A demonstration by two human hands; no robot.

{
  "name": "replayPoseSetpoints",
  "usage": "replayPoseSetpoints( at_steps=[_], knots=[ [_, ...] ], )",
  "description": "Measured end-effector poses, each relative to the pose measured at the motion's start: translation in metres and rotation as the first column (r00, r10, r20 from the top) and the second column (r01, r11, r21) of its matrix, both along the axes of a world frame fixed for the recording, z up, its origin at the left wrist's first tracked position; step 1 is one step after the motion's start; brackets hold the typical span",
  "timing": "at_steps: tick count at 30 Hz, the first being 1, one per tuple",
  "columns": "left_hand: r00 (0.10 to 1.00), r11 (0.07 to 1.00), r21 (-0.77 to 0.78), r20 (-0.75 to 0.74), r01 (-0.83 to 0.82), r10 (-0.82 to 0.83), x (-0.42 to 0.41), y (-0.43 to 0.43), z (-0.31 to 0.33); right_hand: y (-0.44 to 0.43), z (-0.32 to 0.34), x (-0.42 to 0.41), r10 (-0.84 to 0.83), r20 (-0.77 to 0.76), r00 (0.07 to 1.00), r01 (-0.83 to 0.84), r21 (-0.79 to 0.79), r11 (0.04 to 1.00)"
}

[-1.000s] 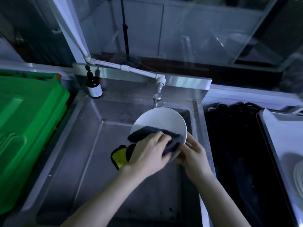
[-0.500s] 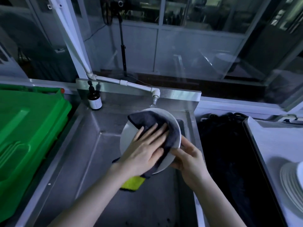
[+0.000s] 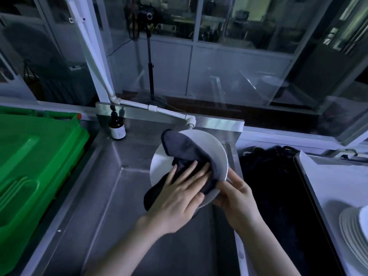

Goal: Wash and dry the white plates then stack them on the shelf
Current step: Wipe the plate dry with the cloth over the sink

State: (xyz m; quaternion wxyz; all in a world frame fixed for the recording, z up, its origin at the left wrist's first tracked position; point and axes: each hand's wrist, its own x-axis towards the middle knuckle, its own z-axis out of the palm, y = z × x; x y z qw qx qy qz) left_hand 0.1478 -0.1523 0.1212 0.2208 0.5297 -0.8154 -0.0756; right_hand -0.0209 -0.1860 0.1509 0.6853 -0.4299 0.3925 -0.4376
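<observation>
Left hand [image 3: 179, 194], fingers newly spread flat, pushed dark grey cloth [image 3: 187, 150] toward eleven o'clock over round white plate [image 3: 217, 152] pinched by right hand [image 3: 237, 196]: drying.

— What's at the back, from where you sit?
— I see glass panels [image 3: 239, 80] in pale frames, with a dim room beyond and a stand [image 3: 150, 76] upright there.
— And the light?
— Low and bluish. A white pipe [image 3: 139, 105] slants down to the steel surface [image 3: 111, 186], and a green plastic bin [image 3: 35, 166] lies to its left.
</observation>
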Motion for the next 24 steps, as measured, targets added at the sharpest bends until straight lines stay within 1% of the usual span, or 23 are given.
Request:
replayPoseSetpoints(
  at_steps=[2, 5, 7, 10, 12, 14, 17, 21, 24],
  knots=[
    [1.0, 1.0, 0.014, -0.01, -0.022, 0.022, 0.009, -0.016, 0.002, 0.002, -0.004, 0.001, 0.027, -0.019, 0.999, -0.027, 0.023, 0.999],
    [0.976, 0.97, 0.107, 0.008, -0.219, 0.219, 0.036, -0.039, 0.001, 0.003, -0.006, 0.005, 0.038, -0.051, 0.998, -0.037, 0.03, 0.999],
    [0.948, 0.938, 0.134, 0.051, -0.32, 0.316, 0.051, -0.041, -0.003, 0.0, -0.005, 0.004, 0.001, -0.046, 0.999, 0.001, 0.035, 0.999],
    [0.954, 0.947, 0.12, 0.03, -0.299, 0.297, 0.056, -0.021, -0.004, -0.008, -0.002, 0.0, -0.059, -0.015, 0.998, 0.059, 0.037, 0.998],
    [0.966, 0.965, 0.05, 0.054, -0.256, 0.253, 0.049, -0.004, -0.002, -0.011, -0.002, 0.001, -0.066, -0.003, 0.998, 0.066, 0.041, 0.997],
    [0.979, 0.981, 0.007, 0.075, -0.192, 0.191, 0.039, 0.005, 0.0, -0.01, -0.003, 0.004, -0.043, -0.009, 0.999, 0.044, 0.043, 0.998],
    [0.992, 0.993, 0.022, 0.043, -0.12, 0.119, 0.027, 0.0, 0.0, -0.008, -0.006, 0.01, 0.02, -0.05, 0.999, -0.019, 0.021, 1.0],
    [0.982, 0.981, 0.038, -0.02, -0.189, 0.19, 0.032, -0.026, 0.001, -0.002, -0.005, 0.012, 0.087, -0.093, 0.992, -0.088, -0.012, 0.996],
    [0.97, 0.969, -0.037, -0.008, -0.245, 0.245, 0.047, -0.044, 0.009, 0.0, -0.004, 0.008, 0.114, -0.114, 0.987, -0.117, -0.022, 0.993]
  ],
)
